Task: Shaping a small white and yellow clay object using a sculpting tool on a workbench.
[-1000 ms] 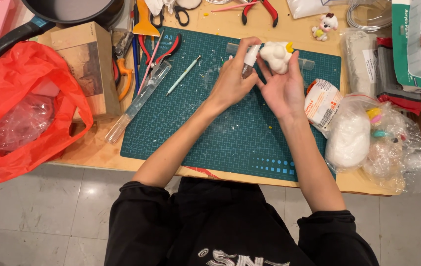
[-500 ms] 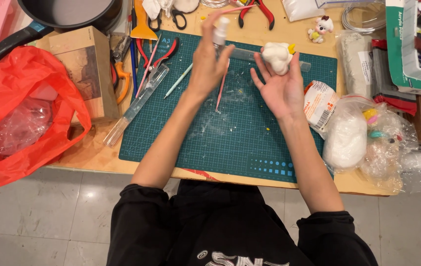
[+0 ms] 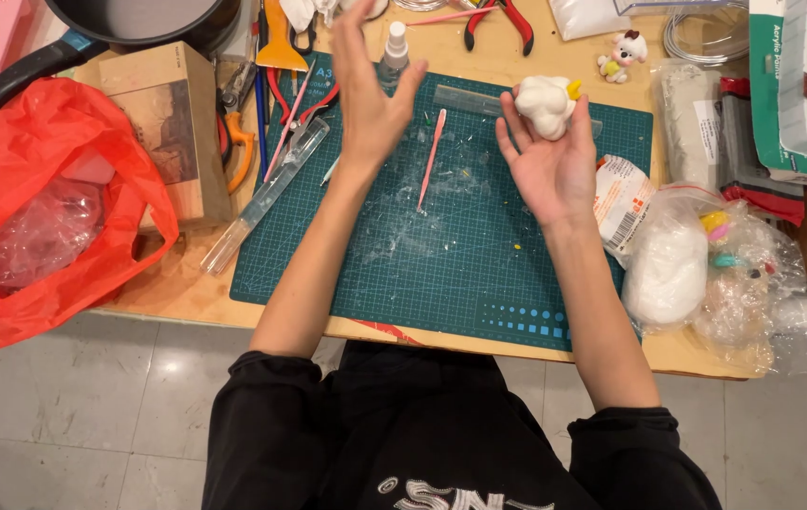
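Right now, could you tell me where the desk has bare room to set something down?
The near half of the green cutting mat, between the forearms, is bare. Tools crowd its far-left edge around the orange-handled pliers; clear bags of white clay crowd the right.

A red plastic bag (image 3: pixel 40 203) lies left of the green cutting mat (image 3: pixel 479 274); red-handled pliers (image 3: pixel 503 14), apparently, above.

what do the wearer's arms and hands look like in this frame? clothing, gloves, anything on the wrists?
Both hands are bare: no gloves on the left hand or the right hand, and no rings, watch or bands visible. Forearms are uncovered. The black sleeves of a dark top are pushed up to about the elbows. The top has pale lettering across the chest.
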